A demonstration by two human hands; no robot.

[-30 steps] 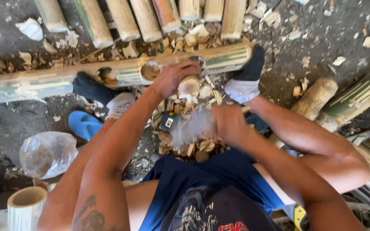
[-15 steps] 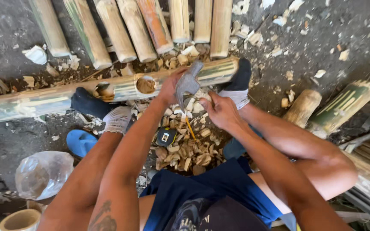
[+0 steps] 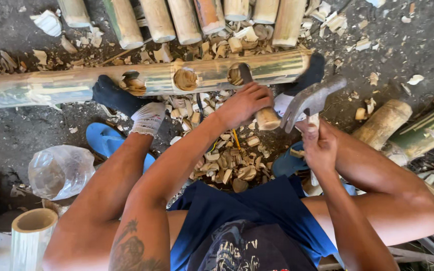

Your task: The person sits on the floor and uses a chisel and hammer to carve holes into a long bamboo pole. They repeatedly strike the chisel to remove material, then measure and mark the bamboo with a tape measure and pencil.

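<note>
Left hand [image 3: 244, 103] clamped on chisel [image 3: 259, 108] set in hole of bamboo pole [image 3: 156, 78]; right hand [image 3: 320, 145] grips hammer [image 3: 310, 100] just beside pole.

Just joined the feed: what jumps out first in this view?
At the centre, the left hand grips a wooden-handled chisel set into a hole in the long bamboo pole lying across the ground, while the right hand holds a hammer just beside the chisel's handle. Both socked feet rest against the pole, with wood chips heaped between the legs. A row of cut bamboo pieces lines the top edge.
</note>
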